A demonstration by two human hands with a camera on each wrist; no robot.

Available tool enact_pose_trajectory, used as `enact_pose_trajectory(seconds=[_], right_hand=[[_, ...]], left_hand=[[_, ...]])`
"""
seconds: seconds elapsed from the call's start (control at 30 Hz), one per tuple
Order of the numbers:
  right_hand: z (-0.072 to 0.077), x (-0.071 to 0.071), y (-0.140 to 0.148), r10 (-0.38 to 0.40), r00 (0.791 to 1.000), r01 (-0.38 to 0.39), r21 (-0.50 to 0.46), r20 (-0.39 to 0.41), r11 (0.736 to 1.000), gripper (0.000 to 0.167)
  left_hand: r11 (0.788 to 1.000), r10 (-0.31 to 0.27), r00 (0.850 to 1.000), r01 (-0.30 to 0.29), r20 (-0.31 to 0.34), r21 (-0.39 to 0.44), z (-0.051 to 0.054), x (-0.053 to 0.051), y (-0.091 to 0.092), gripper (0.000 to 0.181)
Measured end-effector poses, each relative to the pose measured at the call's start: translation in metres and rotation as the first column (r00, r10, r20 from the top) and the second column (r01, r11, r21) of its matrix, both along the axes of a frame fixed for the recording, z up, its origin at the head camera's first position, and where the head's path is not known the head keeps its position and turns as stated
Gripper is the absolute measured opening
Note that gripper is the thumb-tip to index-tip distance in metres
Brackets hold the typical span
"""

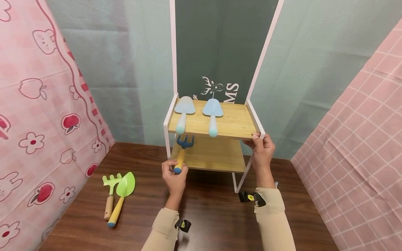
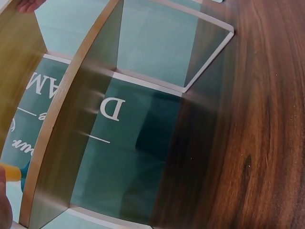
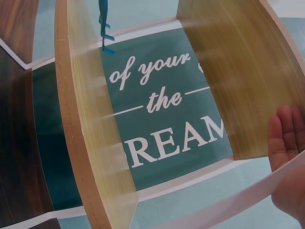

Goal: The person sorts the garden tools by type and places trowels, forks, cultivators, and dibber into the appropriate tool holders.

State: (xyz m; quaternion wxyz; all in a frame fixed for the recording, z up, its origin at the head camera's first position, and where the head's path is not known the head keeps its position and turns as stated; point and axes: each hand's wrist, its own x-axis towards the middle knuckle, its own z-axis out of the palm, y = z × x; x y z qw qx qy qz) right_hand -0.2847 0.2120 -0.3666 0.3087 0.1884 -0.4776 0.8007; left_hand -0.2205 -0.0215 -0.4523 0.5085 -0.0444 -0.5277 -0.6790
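My left hand [image 1: 174, 177] pinches the yellow handle of a small garden hand fork [image 1: 179, 159] near its blue end. Its dark blue tines point away from me, at the left opening between the two wooden boards of a white-framed shelf rack [image 1: 238, 122]. In the right wrist view the fork's tines [image 3: 103, 21] show over the lower board. My right hand [image 1: 263, 153] grips the front right corner of the top board, thumb above and fingers [image 3: 288, 131] against the underside. Two pale blue trowels, a left one [image 1: 184, 106] and a right one [image 1: 213, 108], lie on that board.
On the brown table [image 1: 213, 216], to the left, a light green hand rake [image 1: 111, 184] lies beside a green trowel [image 1: 125, 186] with a yellow handle. A dark lettered panel [image 1: 223, 45] stands behind the rack. Patterned pink cloths hang on both sides.
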Motion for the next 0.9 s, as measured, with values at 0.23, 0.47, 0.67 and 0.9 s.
enact_pose_trajectory(seconds=[0.23,0.47,0.67,0.9], right_hand=[[0.000,0.001,0.000,0.024,1.000,-0.024,-0.013,0.002,1.000,0.008],[-0.001,-0.001,0.001,-0.013,1.000,0.013,0.005,-0.004,1.000,0.012],[-0.002,-0.002,0.001,-0.010,1.000,0.010,0.007,-0.010,1.000,0.008],[-0.002,-0.002,0.001,-0.009,1.000,0.009,0.002,-0.015,1.000,0.013]], left_hand=[[0.999,0.053,0.998,-0.053,0.043,-0.002,0.002,-0.002,0.004,0.021],[0.992,0.122,0.986,-0.118,0.115,-0.042,0.008,-0.002,0.006,0.020],[0.943,0.293,0.954,-0.276,0.069,-0.188,0.011,-0.003,0.005,0.025],[0.900,0.381,0.924,-0.364,0.027,-0.240,0.008,-0.006,0.001,0.028]])
